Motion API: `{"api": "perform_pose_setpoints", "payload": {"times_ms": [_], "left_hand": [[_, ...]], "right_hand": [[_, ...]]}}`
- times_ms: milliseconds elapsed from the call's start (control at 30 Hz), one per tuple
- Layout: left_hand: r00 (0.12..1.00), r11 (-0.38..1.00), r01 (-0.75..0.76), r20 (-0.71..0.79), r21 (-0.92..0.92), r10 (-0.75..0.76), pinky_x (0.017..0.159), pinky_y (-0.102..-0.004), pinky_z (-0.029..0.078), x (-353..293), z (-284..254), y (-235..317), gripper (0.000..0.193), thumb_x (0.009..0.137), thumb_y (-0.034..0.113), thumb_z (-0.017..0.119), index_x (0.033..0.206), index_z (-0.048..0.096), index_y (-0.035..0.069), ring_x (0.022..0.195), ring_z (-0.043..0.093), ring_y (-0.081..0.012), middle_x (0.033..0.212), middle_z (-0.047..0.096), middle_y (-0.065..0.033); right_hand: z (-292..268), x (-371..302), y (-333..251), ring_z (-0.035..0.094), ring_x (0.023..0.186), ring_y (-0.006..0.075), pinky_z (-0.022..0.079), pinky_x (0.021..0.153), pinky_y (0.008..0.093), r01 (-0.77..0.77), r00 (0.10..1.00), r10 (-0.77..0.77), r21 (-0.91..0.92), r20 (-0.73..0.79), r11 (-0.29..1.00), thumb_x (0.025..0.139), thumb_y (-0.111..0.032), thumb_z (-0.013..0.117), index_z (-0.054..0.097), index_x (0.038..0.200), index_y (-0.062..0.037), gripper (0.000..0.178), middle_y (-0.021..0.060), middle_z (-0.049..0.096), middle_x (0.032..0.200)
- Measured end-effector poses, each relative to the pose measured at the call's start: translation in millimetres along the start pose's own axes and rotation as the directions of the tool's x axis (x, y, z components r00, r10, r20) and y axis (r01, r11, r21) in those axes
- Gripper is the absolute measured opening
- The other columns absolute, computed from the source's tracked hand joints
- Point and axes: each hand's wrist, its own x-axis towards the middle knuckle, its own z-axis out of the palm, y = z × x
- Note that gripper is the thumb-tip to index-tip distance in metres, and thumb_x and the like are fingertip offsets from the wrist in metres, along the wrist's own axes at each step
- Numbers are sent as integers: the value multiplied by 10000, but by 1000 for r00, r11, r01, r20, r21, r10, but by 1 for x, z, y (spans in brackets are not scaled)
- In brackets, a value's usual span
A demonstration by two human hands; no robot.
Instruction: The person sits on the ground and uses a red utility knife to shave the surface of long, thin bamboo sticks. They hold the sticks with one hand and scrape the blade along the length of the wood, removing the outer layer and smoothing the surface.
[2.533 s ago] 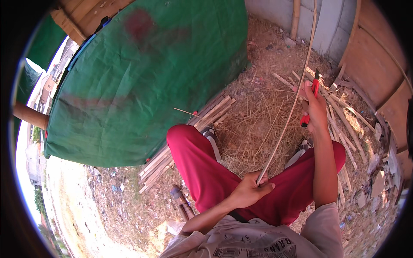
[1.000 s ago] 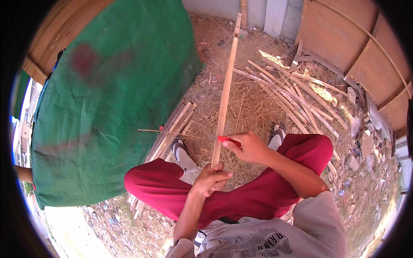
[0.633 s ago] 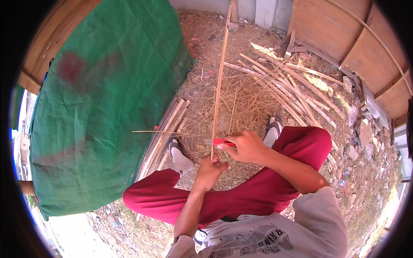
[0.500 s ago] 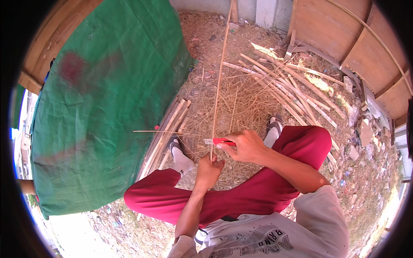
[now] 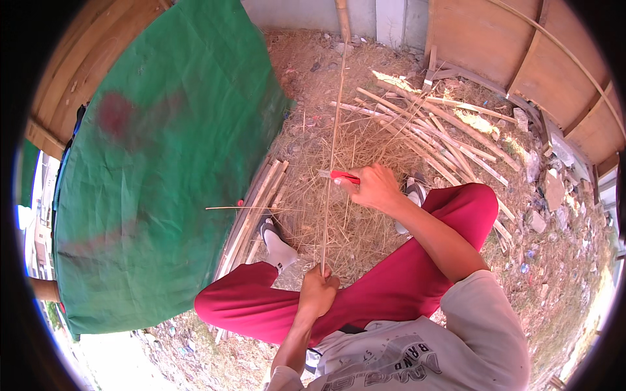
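A long, thin bamboo strip runs away from me over the middle of the ground. My left hand, close to my lap, is wrapped around its near end. In my right hand is a red utility knife, gripped by the handle. Its blade lies across the strip, well beyond my left hand. Fine contact between edge and bamboo is too small to make out. Beneath the strip spreads a heap of pale shavings.
Several bamboo sticks lie piled at the far right, near wooden panels. More sticks lie beside a green tarp on the left. A thin sliver points sideways. My crossed legs flank the work. Rubble litters the right.
My right hand has moved the knife away from me along the strip. My left hand has drawn slightly nearer to my body, still holding the strip, so the hands are farther apart.
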Motion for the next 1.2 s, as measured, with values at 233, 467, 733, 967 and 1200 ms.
{"api": "perform_pose_setpoints", "payload": {"times_ms": [233,467,733,967,1200], "left_hand": [[993,996,83,80,38,-85,555,-336,395,-86,-23,-19,218,839,69,683,778,479,22,588,423,-132,608,436,-55],[975,983,176,132,48,-181,508,-305,339,-160,-87,-28,215,840,36,681,760,482,19,558,383,-93,589,409,-14],[981,981,176,-95,83,-168,490,-329,316,-131,-75,-63,272,829,38,658,685,428,33,541,361,-93,568,370,-13],[988,991,-42,-150,-123,24,501,-325,336,-15,-25,-17,214,834,41,646,718,466,39,561,383,-92,603,427,2],[994,981,-36,-113,-192,14,498,-323,332,30,-18,15,210,815,17,625,717,444,61,563,391,-93,607,429,2]], "right_hand": [[-14,44,58,695,895,433,552,814,522,-319,932,327,77,-158,945,922,-500,614,765,991,-45,485,286,696,852],[-24,48,90,693,826,416,546,775,503,-332,915,350,115,-200,936,951,-508,579,762,963,-30,512,262,685,794],[11,-32,-22,651,585,364,536,611,463,106,991,-125,284,47,953,954,-437,604,777,963,-46,428,201,662,647],[48,-68,-41,579,477,342,467,506,441,353,913,-402,365,68,862,945,-413,647,774,973,-45,390,176,607,574],[35,-64,-29,601,491,350,479,502,439,344,929,-365,223,61,912,917,-487,647,788,942,-76,435,156,603,553]]}}
